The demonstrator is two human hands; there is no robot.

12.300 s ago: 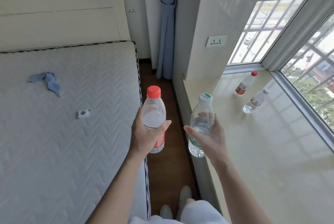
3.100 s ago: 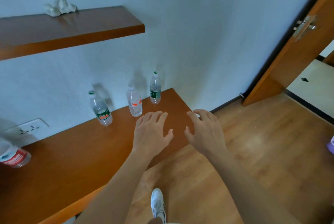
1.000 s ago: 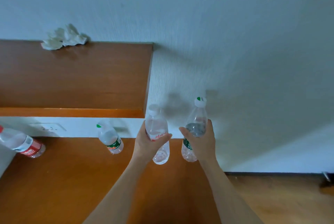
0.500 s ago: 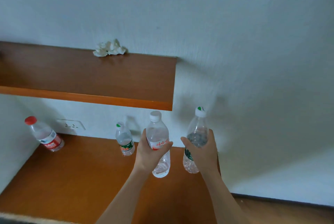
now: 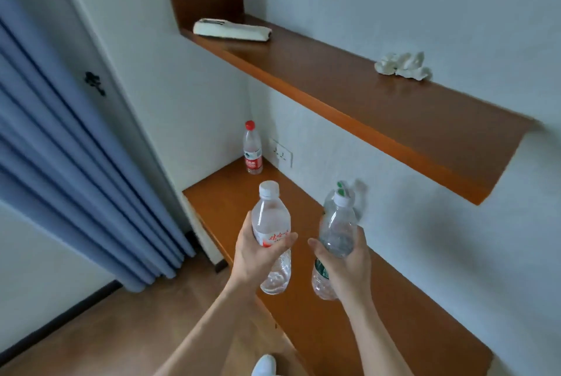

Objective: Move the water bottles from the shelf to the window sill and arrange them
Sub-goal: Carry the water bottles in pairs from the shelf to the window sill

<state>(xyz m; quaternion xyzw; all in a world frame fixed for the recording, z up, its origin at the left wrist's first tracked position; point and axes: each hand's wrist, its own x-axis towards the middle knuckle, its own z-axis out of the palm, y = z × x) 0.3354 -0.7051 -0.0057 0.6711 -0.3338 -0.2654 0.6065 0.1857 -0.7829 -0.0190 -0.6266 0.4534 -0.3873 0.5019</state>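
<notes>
Reached in bare-handed a few seconds back; now gripping the white-capped bottle [image 5: 271,220] in the left hand [image 5: 258,254], thumb across its label, and the green-capped bottle [image 5: 337,229] in the right hand [image 5: 347,263], fingers wrapped round its middle. Holding both upright, lifted clear of the lower shelf [image 5: 224,193], near its front edge. Swung left toward the curtain [image 5: 76,163] within the last half second, so probably heading for the window sill, out of sight here. Leaves the red-capped bottle [image 5: 252,149] standing in the shelf's far corner and, apparently, one more green cap [image 5: 341,184] just behind the right-hand bottle, blurred. Means at least one more trip
</notes>
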